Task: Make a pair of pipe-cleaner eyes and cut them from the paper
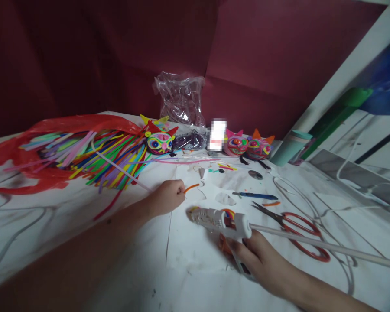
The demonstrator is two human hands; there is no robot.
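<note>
My left hand [167, 197] is closed, with a short orange pipe cleaner [192, 187] sticking out from between the fingertips. In my right hand [258, 255] is a white hot glue gun [211, 219], gripped by its handle, its nozzle facing left. A long glue stick [312, 242] runs out of its back to the right. Just behind the gun, partly covered by it, lies a small rainbow-coloured piece [228, 213]. White paper [188, 251] is spread under both hands. Scissors with red handles [300, 229] and a blue craft knife [256, 196] rest right of the gun.
Many coloured pipe cleaners [117, 156] spill from a red plastic bag [52, 184] at left. Decorated animal heads [160, 143] stand along the back, beside a clear plastic bag [182, 99]. A green cup [290, 147] and white cables [299, 190] are at right.
</note>
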